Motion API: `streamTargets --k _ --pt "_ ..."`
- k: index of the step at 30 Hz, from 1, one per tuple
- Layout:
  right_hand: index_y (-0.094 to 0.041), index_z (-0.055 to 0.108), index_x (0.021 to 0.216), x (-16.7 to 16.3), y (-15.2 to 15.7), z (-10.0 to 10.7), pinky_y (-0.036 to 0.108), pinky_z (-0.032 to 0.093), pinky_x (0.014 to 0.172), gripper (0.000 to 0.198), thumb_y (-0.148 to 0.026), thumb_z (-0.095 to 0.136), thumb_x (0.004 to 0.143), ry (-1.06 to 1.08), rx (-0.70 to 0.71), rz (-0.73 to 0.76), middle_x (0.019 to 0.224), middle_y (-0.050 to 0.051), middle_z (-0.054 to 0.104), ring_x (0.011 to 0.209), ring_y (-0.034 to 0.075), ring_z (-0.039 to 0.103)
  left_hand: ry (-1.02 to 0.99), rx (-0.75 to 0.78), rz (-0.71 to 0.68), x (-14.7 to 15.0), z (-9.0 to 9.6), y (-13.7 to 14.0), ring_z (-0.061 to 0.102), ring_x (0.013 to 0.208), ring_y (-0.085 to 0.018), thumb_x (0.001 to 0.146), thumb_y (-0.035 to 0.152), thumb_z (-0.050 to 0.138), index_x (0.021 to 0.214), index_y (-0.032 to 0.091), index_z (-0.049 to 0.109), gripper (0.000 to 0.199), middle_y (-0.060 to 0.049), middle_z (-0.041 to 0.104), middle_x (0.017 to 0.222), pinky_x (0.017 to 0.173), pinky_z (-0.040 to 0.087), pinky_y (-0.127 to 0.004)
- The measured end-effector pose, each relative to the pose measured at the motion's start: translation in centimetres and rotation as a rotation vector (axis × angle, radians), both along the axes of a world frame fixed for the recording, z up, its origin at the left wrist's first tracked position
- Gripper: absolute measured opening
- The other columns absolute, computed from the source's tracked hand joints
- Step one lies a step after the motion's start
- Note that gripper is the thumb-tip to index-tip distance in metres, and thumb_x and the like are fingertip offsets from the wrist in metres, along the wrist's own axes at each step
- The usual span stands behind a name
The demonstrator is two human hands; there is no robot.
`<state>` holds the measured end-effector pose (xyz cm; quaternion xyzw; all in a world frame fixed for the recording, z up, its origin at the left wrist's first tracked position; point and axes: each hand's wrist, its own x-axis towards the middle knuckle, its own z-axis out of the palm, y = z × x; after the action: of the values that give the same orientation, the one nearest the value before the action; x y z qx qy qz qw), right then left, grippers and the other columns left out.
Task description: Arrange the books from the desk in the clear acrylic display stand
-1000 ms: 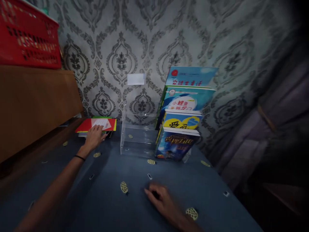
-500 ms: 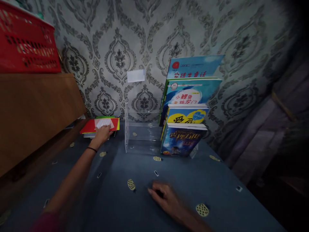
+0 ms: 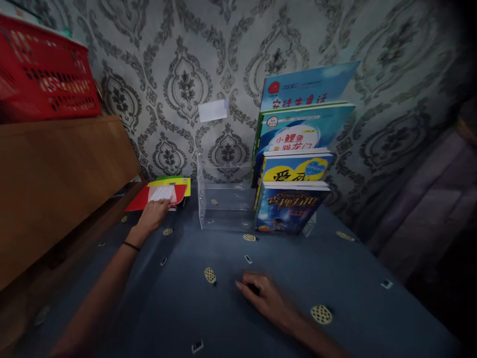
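At the far left of the table, my left hand (image 3: 154, 215) grips the near edge of a red book (image 3: 137, 197) with a pale printed patch on its cover. Its fingers lie over the cover; the thumb is hidden. Beneath and behind it lies a yellow-and-green book (image 3: 183, 185). My right hand (image 3: 263, 294) rests on the table at centre right, its fingers curled in toward the thumb, nothing visible in them. A clear acrylic rack (image 3: 201, 199) stands beyond, several books upright in its right half, the front one a dark blue book (image 3: 288, 211).
A wooden cabinet (image 3: 63, 184) stands at the left, carrying a red plastic basket (image 3: 52, 74). The table has a blue patterned cloth (image 3: 164, 298). A white paper slip (image 3: 212, 110) shows above the rack against the patterned wall. A curtain (image 3: 421, 184) hangs at the right.
My left hand has drawn the red book a little toward me, uncovering more of the yellow-and-green book behind it. My right hand keeps its curled pose. The view has shifted slightly.
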<state>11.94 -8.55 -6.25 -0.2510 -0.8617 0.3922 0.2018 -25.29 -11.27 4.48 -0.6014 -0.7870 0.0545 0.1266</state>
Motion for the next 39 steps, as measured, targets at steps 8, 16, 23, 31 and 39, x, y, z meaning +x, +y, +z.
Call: streamTargets --k 8,16,23,31,39 --pt "-0.023 0.034 0.061 0.2 -0.1 0.4 0.029 0.032 0.057 0.050 -0.056 0.039 0.098 0.006 0.008 0.019 0.062 -0.002 0.046 0.058 0.014 0.043 -0.102 -0.179 -0.002 3.9 -4.6 -9.6 0.069 0.115 -0.030 0.107 0.027 0.032 0.134 0.018 0.061 0.040 -0.015 0.073 0.123 0.101 0.052 -0.042" --pt "-0.023 0.036 0.058 0.1 -0.1 -0.2 0.027 0.035 0.055 0.053 -0.057 0.043 0.098 0.065 0.069 -0.001 0.059 -0.003 0.047 0.056 0.013 0.045 -0.069 -0.150 -0.129 10.2 -7.5 -14.8 0.056 0.138 -0.026 0.105 0.014 0.038 0.147 0.020 0.050 0.045 -0.015 0.062 0.143 0.110 0.050 -0.039" --pt "-0.022 0.060 0.075 0.3 -0.5 0.4 0.030 0.052 0.070 0.034 -0.039 0.046 0.102 0.258 0.200 -0.058 0.076 0.003 0.067 0.073 0.018 0.065 -0.025 -0.077 -0.393 19.2 -10.1 -15.8 0.059 0.133 -0.032 0.107 0.035 0.044 0.142 0.015 0.052 0.041 -0.018 0.063 0.141 0.103 0.054 -0.043" --pt "-0.020 0.065 0.129 -4.2 -1.4 -1.5 0.046 0.051 0.108 0.035 -0.028 0.045 0.102 0.147 0.373 0.104 0.129 0.012 0.071 0.124 0.025 0.064 -0.267 0.043 -0.414 18.7 -8.8 -13.6 0.070 0.113 -0.023 0.106 0.026 0.047 0.126 0.017 0.058 0.025 -0.011 0.072 0.126 0.096 0.058 -0.037" --pt "-0.008 0.053 0.146 -5.3 -1.2 -2.7 0.052 0.032 0.123 0.052 -0.032 0.042 0.101 -0.206 0.582 0.078 0.156 0.021 0.049 0.147 0.029 0.044 -0.346 0.098 -0.044 10.5 -10.1 -10.5 0.050 0.143 -0.029 0.106 0.023 0.041 0.139 0.014 0.054 0.038 -0.019 0.054 0.152 0.117 0.041 -0.051"
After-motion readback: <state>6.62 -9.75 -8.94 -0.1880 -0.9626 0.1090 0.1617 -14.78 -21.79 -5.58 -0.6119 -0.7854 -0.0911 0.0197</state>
